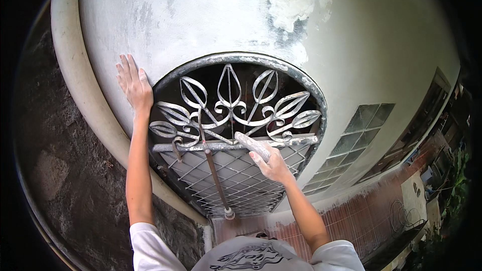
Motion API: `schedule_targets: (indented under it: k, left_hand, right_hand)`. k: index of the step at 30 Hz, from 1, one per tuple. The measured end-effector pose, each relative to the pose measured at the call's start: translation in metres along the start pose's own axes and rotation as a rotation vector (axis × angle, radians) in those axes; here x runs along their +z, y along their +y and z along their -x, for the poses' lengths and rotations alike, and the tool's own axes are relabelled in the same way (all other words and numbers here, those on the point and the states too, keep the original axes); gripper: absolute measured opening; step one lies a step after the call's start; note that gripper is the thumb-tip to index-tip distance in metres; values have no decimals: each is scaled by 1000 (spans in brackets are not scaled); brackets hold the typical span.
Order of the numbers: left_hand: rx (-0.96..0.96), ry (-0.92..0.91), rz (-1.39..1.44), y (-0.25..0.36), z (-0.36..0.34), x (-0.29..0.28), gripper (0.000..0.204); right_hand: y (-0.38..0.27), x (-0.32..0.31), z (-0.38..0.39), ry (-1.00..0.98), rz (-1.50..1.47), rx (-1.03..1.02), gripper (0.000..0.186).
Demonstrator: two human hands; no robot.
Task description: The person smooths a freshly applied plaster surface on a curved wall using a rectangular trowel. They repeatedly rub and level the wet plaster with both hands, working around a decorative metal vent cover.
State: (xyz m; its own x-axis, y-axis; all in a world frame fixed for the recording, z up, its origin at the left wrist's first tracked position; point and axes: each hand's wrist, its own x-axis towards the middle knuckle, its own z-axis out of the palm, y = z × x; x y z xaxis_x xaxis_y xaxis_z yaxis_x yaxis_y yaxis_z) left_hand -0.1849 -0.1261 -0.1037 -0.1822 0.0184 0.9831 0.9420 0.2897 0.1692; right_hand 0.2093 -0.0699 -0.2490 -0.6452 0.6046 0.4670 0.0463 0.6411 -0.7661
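My left hand (134,83) rests on the white wall (201,15), fingers straight, just left of the arched window frame (262,59). Inside the arch is a pale, flaking metal grille (229,88) with leaf shapes and scrolls, above a criss-cross lattice (261,175). My right hand (268,163) grips a long pale, dusty block (250,141) at the grille's horizontal bar, right of centre. Both hands look powdered white. A brown rod (217,180) with a white lower end stands against the lattice, left of my right hand.
A rounded cream edge (70,55) borders rough dark ground or masonry (50,170) at the left. Glass-block panels (351,150) and a dark window (427,115) are in the wall at right. Below are red tiles (369,211), coiled cable (399,213), clutter and plants (454,185).
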Motion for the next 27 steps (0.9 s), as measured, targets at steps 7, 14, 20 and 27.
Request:
schedule_targets:
  k: [7, 14, 20, 27]
  left_hand:
    - [-500, -621, 1043, 125, 188, -67, 54]
    - [-1069, -1275, 1814, 225, 303, -97, 64]
    - [-419, -1263, 1210, 265, 214, -65, 33]
    - [136, -59, 723, 298, 23, 9, 22]
  right_hand:
    - [35, 19, 54, -96, -434, 189, 36]
    - [70, -18, 70, 23, -442, 189, 33]
    - [91, -53, 78, 247, -274, 89, 39]
    - [97, -72, 84, 113, -387, -14, 47]
